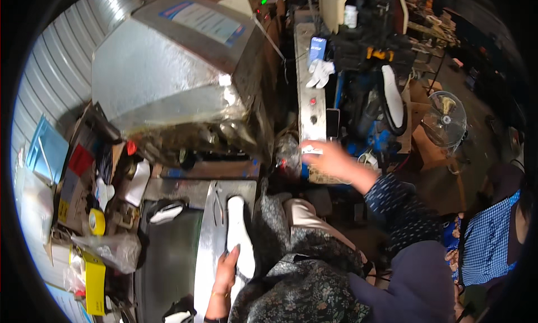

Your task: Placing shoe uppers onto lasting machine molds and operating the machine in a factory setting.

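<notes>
My left hand (pixel 226 270) is closed on the near end of a white-topped shoe sole with a dark edge (pixel 237 233), thumb on top. The sole lies lengthwise over a shiny metal plate (pixel 208 256) beside the dark belt. My right hand (pixel 330 159), in a dark dotted sleeve, reaches over the narrow bench (pixel 312 113) on the right. Blur smears its fingers, and a small white piece (pixel 311 149) shows at their tips; whether they grip it is unclear. Another white-topped sole (pixel 393 96) rests on the black and blue machine beyond the bench.
A metal-hooded machine (pixel 162 76) stands over the far end of the dark belt (pixel 168 256), which carries a white-topped piece (pixel 166 212). A white glove (pixel 320 73) and a phone (pixel 332 122) lie on the bench. Rightward are a fan (pixel 445 120) and a person in blue checks (pixel 487 233).
</notes>
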